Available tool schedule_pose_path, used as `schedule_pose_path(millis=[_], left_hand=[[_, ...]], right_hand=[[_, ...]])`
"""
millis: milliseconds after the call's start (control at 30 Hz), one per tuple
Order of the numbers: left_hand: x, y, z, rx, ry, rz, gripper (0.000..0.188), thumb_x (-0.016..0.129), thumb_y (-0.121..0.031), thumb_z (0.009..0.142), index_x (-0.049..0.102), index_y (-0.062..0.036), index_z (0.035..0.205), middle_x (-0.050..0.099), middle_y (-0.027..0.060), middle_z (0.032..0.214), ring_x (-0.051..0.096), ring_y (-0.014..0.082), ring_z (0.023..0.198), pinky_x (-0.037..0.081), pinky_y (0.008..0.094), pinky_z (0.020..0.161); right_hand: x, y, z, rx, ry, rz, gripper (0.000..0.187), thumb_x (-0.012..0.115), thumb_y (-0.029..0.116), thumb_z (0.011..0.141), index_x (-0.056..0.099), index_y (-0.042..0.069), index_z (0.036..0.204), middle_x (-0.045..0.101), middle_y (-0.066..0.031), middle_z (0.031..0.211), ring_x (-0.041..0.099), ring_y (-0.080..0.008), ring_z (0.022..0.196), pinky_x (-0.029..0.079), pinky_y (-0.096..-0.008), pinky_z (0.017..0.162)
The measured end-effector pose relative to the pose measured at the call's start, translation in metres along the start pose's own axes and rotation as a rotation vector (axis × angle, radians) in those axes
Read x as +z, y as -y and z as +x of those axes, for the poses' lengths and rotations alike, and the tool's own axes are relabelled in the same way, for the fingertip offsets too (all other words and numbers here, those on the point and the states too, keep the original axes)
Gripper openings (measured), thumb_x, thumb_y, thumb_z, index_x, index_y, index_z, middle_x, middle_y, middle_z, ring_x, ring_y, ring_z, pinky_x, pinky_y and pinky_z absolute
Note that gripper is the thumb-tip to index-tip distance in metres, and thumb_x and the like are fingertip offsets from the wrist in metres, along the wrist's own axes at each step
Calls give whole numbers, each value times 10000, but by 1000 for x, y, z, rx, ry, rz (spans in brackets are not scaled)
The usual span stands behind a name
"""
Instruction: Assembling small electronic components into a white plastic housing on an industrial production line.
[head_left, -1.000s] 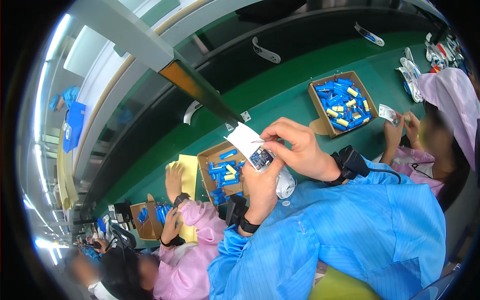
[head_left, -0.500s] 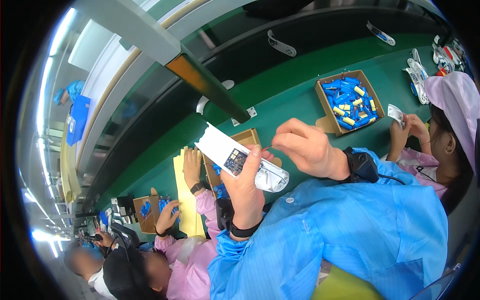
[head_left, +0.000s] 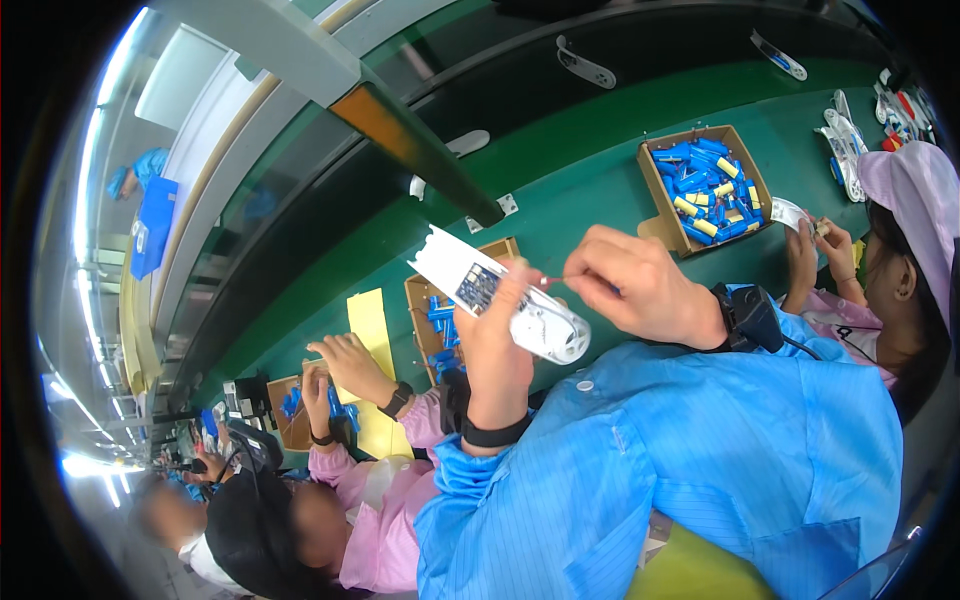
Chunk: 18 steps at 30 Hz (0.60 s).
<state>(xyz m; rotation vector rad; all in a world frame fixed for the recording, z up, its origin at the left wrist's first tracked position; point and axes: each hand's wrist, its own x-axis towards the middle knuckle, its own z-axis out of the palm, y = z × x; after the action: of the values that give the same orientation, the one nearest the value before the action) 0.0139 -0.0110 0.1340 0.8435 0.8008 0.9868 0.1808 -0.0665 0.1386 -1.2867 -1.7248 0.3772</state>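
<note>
My left hand point(head_left: 495, 345) is closed round a white plastic housing point(head_left: 445, 262), held up above the bench at a tilt. A dark circuit board point(head_left: 478, 288) lies in the housing's middle, and thin wires point(head_left: 553, 322) run along its rounded end, which has a round hole. To the right of it, my right hand point(head_left: 635, 285) pinches a thin red wire point(head_left: 553, 281) that runs toward the left thumb. The wire's far end is hidden by that thumb.
A cardboard box of blue and yellow cylindrical cells point(head_left: 705, 190) stands beyond my right hand; another box point(head_left: 440, 320) sits behind my left. Co-workers sit on both sides. White housings ride the dark conveyor point(head_left: 640, 50). A metal post point(head_left: 430, 150) rises ahead.
Both my hands and the housing have shifted slightly right. The left co-worker's hands have come together off the yellow sheet. Parts on the conveyor have moved right.
</note>
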Motion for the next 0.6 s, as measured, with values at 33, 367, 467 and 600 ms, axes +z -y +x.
schedule_pose_path(millis=[33, 367, 467, 600], left_hand=[[-6, 6, 7, -62, -18, -156, 290, 598, -253, 896, 549, 12, 1003, 618, 131, 886, 614, 227, 835, 490, 344, 754], [0, 18, 17, -64, 26, -496, 501, 394, -441, 968, 543, 32, 1040, 607, 197, 1016, 574, 363, 1020, 431, 466, 951], [0, 18, 16, -85, -7, -533, 503, 381, -441, 971, 544, 29, 1045, 607, 208, 1038, 566, 384, 1045, 426, 473, 956], [-2, 17, 13, -110, -9, -579, 502, 388, -457, 966, 534, 15, 1053, 610, 204, 1027, 569, 387, 1040, 432, 469, 941]], right_hand=[[0, 2, 0, 0, 0, 0, 91, 641, -42, 753, 604, -5, 828, 576, -104, 761, 582, -212, 637, 441, -291, 517], [39, 15, -3, -92, -268, -167, 103, 655, 14, 714, 581, 27, 784, 537, -72, 764, 596, -218, 653, 487, -319, 539], [41, 11, -3, -50, -278, -218, 110, 658, 20, 708, 580, 28, 786, 528, -67, 753, 593, -212, 654, 482, -318, 535], [41, 10, -5, -73, -271, -230, 119, 660, 24, 699, 578, 30, 785, 520, -62, 744, 588, -209, 645, 474, -317, 524]])
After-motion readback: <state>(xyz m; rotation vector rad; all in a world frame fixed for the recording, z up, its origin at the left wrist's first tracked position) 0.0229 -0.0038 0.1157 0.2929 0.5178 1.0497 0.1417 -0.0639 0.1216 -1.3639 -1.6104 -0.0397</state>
